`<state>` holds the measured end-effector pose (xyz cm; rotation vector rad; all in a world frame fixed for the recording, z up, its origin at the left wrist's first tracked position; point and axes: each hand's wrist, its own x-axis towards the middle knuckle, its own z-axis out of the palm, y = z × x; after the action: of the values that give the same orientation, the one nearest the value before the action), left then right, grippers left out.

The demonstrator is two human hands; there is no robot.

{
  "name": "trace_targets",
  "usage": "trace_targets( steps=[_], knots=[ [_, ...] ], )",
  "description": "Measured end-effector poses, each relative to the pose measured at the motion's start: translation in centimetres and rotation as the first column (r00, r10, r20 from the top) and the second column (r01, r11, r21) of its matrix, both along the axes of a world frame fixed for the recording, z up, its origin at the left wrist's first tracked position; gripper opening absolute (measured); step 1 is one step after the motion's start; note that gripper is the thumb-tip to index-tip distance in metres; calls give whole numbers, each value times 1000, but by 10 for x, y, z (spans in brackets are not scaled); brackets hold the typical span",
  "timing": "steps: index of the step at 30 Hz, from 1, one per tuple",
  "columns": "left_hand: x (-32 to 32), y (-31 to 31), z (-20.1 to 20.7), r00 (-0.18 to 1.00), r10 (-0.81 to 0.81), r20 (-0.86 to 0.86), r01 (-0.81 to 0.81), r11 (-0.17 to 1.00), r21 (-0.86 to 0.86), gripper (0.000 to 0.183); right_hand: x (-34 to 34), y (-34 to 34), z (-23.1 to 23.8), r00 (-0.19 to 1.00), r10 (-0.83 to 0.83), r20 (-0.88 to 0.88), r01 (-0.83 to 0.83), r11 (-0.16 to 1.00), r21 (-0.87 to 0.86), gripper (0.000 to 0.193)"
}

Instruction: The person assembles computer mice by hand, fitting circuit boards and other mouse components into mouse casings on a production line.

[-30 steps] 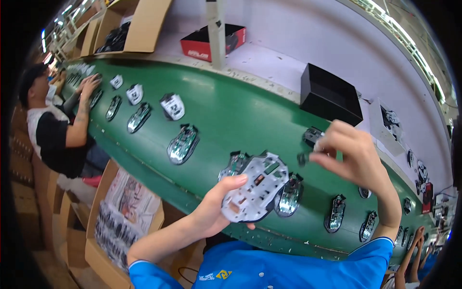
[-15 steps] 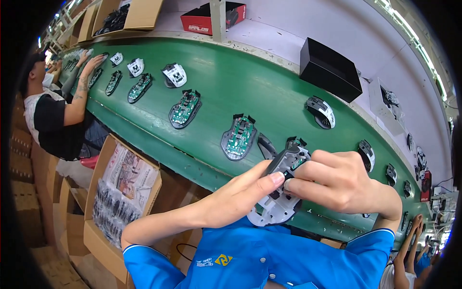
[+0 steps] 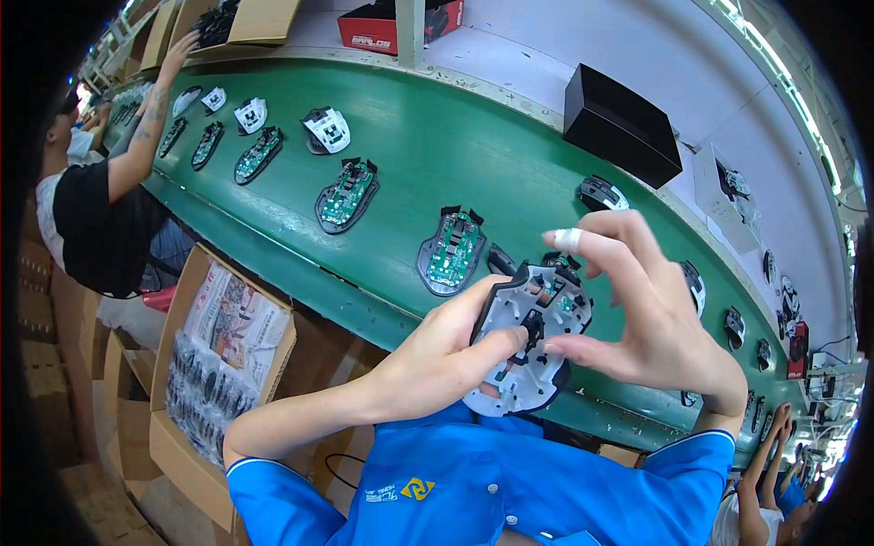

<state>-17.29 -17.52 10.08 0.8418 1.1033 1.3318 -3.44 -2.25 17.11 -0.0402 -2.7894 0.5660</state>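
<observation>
My left hand [image 3: 437,350] grips a white and black mouse top shell [image 3: 539,387] with its inner side facing up. The left thumb presses on a small black part in the middle of the shell. My right hand [image 3: 660,314] is beside the shell's right edge, fingers spread and curved, white tape around one finger. Its thumb tip overlaps the shell; whether it touches cannot be seen. Just beyond lies a mouse base [image 3: 452,250] with a green circuit board. A dark curved piece [image 3: 500,260] and another board-bearing base [image 3: 562,260] are partly hidden behind the shell.
Several mouse bases and white shells line the green work surface [image 3: 255,223] to the left. A black box [image 3: 622,126] and an assembled mouse [image 3: 601,193] are far right. A carton [image 3: 284,350] of wrapped parts stands low left. A co-worker [image 3: 100,214] reaches into another carton [image 3: 259,20].
My right hand has lifted off the shell's middle and spread its fingers. The shell has tipped so its inside shows more fully. The co-worker's arm has moved up to the far carton.
</observation>
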Motion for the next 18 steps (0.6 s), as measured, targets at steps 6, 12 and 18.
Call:
trace_targets(
  steps=[6,12,18],
  knots=[
    [-1,1,-5,966,160,-203,-146,986,79,33,-5,-5,-11,995,-48,87,59,991,-118,57],
    [-3,6,-10,884,302,-357,-213,940,267,31,-10,-4,-13,998,-37,56,46,986,-160,55],
    [-4,7,-5,913,269,-305,-234,961,148,31,-13,-7,-19,995,-99,5,100,992,-82,57]
  ],
)
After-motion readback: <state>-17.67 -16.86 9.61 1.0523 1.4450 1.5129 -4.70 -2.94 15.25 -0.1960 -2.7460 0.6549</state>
